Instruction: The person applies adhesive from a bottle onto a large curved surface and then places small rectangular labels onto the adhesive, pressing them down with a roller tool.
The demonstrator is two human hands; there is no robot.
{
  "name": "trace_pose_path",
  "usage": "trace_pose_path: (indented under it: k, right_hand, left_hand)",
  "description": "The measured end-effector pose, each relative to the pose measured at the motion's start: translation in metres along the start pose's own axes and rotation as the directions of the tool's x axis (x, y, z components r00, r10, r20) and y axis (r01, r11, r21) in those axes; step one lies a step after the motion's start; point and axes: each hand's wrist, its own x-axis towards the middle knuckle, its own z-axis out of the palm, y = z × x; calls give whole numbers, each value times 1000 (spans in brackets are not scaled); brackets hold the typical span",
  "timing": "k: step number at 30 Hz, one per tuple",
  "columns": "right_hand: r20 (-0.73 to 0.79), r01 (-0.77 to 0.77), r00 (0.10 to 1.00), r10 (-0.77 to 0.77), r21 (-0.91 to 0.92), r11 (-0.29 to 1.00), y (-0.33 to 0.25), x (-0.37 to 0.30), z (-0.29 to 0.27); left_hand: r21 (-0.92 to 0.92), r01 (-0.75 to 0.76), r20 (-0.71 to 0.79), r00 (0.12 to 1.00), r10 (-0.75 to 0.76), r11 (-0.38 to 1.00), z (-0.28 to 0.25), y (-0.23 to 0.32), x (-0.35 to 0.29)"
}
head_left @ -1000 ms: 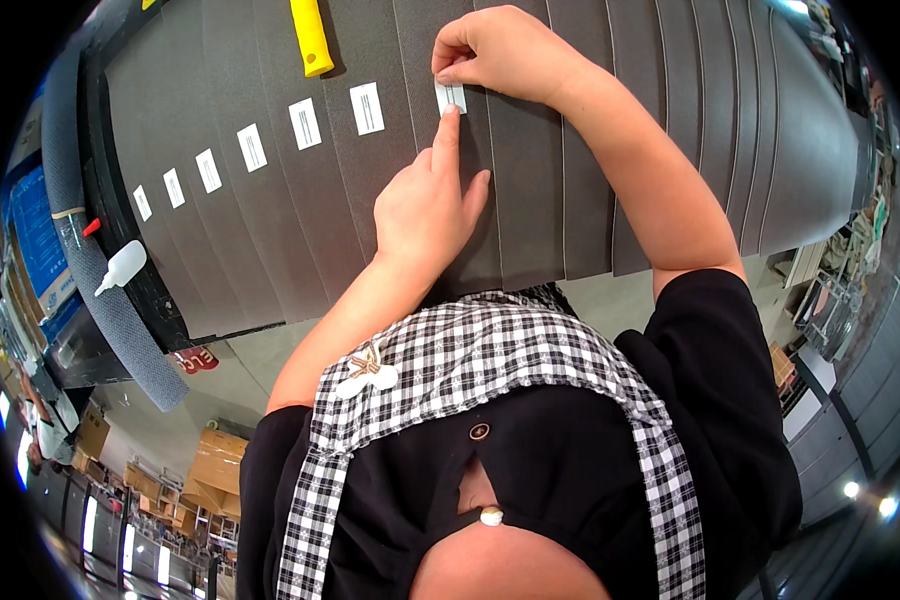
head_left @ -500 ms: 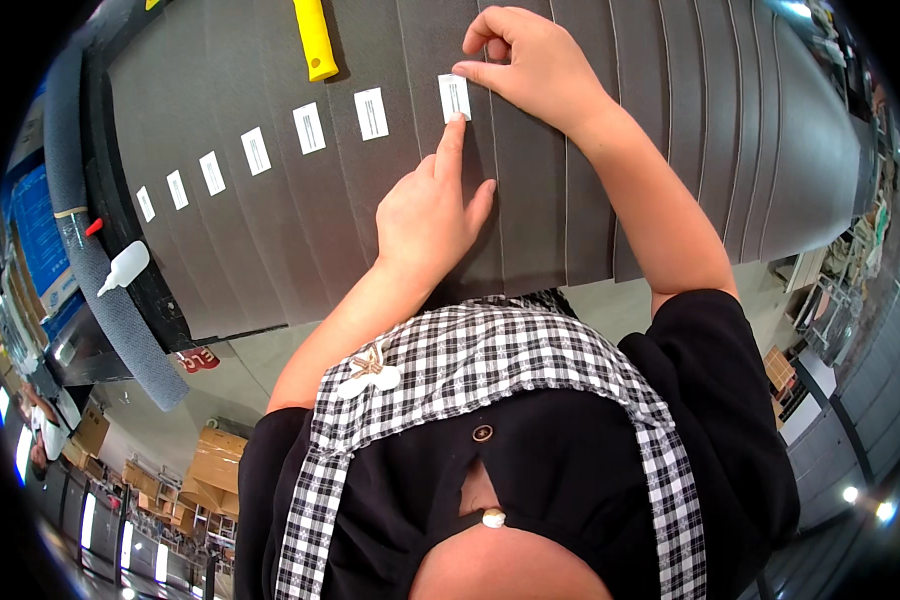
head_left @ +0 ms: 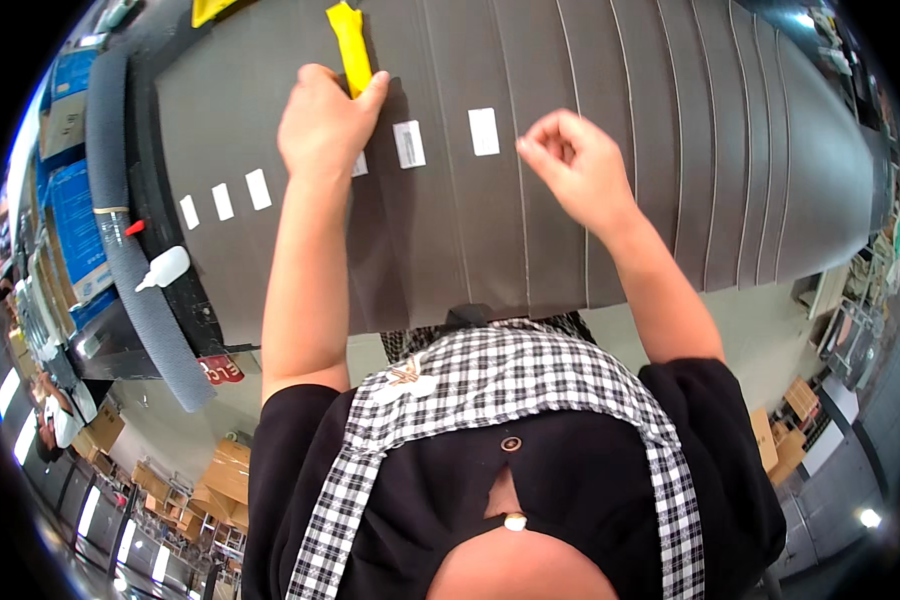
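Observation:
My left hand point(head_left: 325, 125) is closed around the near end of a long, narrow yellow object point(head_left: 350, 45), with the thumb on its right side. What kind of thing it is does not show. A row of white labels point(head_left: 408, 145) runs across a dark brown panelled sheet point(head_left: 420, 250); my left wrist partly covers one of them. My right hand point(head_left: 575, 165) hovers over the sheet with curled fingers, thumb and forefinger together, and no object shows in them. Just left of those fingertips lies the rightmost label point(head_left: 483, 132), apart from the hand.
Along the left edge lie a grey padded roll point(head_left: 135, 270), a white squeeze bottle point(head_left: 167, 266) and a small red cap point(head_left: 135, 228). Another yellow thing point(head_left: 210, 10) is at the top left. Cardboard boxes point(head_left: 225, 470) stand on the floor behind; a person point(head_left: 55, 415) is far left.
My left hand has left the rightmost label and moved up and left to the yellow object, whose tilt has altered. My right hand has drawn back from the label, toward me and rightward.

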Motion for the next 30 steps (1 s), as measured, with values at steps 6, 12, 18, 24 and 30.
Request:
trace_pose_path:
  k: [6,12,18,24,30]
  right_hand:
    - [117,-117,988,99,162,980,-7,-45,12]
    - [123,81,982,-144,416,906,-13,-79,59]
    - [86,-155,988,129,557,816,1,-95,83]
    - [287,-393,918,275,560,729,8,-110,57]
    - [318,-439,896,310,529,726,2,-102,63]
  left_hand:
    - [-129,6,-87,996,-17,992,9,-5,-6]
    - [-366,-172,-33,985,172,915,-3,14,-132]
    - [-393,-287,258,878,404,874,20,20,-193]
    - [-500,-661,114,591,799,560,40,-17,-209]
    - [-539,-724,-109,567,816,431,66,-23,-205]
